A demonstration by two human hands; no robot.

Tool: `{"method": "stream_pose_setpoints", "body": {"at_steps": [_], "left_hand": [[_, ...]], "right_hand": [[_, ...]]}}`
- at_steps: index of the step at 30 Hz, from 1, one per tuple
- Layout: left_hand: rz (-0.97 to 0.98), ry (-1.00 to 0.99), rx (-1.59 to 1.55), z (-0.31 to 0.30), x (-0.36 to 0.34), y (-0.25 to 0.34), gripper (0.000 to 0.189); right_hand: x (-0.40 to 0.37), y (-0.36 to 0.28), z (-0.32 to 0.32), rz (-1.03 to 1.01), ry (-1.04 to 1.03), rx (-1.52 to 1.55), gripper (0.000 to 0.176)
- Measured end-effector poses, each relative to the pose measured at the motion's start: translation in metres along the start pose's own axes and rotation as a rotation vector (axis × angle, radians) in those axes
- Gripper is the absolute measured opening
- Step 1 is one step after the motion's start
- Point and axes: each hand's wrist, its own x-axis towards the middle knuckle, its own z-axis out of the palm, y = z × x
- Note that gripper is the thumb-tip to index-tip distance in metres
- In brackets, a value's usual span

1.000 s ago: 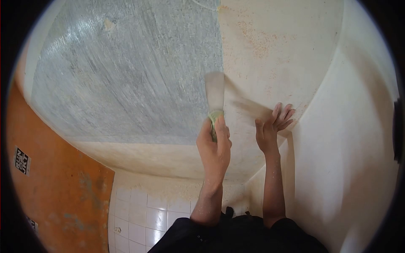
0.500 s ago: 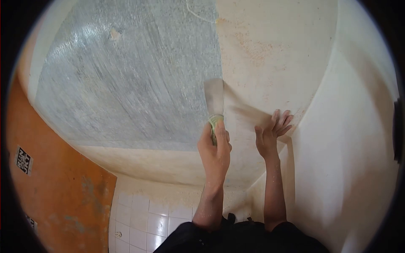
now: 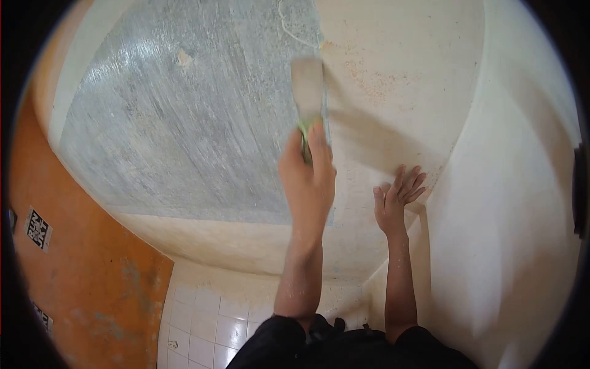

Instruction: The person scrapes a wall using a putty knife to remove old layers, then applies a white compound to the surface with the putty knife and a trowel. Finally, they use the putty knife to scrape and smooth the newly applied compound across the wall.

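My left hand (image 3: 309, 178) is wrapped round the green handle of a putty knife (image 3: 307, 86). Its broad metal blade points up the wall, over the right edge of the grey-blue patch (image 3: 184, 129); whether the blade touches the surface is hard to tell. To the right, my right hand (image 3: 399, 200) rests with fingers spread on the cream wall (image 3: 399, 123), close to the corner. Pale specks dot the right forearm.
An orange wall (image 3: 92, 270) with black-and-white stickers (image 3: 38, 229) stands at the left. White tiles (image 3: 203, 320) lie low down, beside my dark clothing. A white side wall (image 3: 504, 215) rises at the right. A pale curved line (image 3: 292, 31) marks the patch's top.
My left hand has moved up the wall with the putty knife, along the patch's right edge. My right hand stays in nearly the same place. The view has shifted slightly.
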Motion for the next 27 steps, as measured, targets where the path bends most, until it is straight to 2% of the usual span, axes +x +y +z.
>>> {"method": "stream_pose_setpoints", "body": {"at_steps": [5,7,17,22,26,27], "left_hand": [[-0.054,0.001,0.01,-0.003,-0.002,-0.003,0.03],[0.055,0.01,0.038,-0.004,-0.001,-0.012,0.027],[0.097,0.029,0.054,0.001,-0.005,-0.014,0.028],[-0.045,-0.061,-0.023,-0.004,-0.001,0.009,0.029],[-0.023,-0.074,-0.079,-0.014,-0.017,-0.024,0.031],[-0.127,-0.086,-0.147,-0.016,-0.027,-0.028,0.029]], "right_hand": [[0.0,0.001,0.002,0.001,-0.009,-0.017,0.08],[0.001,-0.001,0.003,0.001,0.011,-0.02,0.079],[-0.001,0.0,0.002,0.003,0.015,-0.028,0.078],[-0.001,0.001,0.002,0.012,-0.008,-0.039,0.078],[0.0,0.001,0.005,0.024,0.011,-0.091,0.079],[-0.001,0.001,0.005,0.019,0.018,-0.089,0.08]]}}
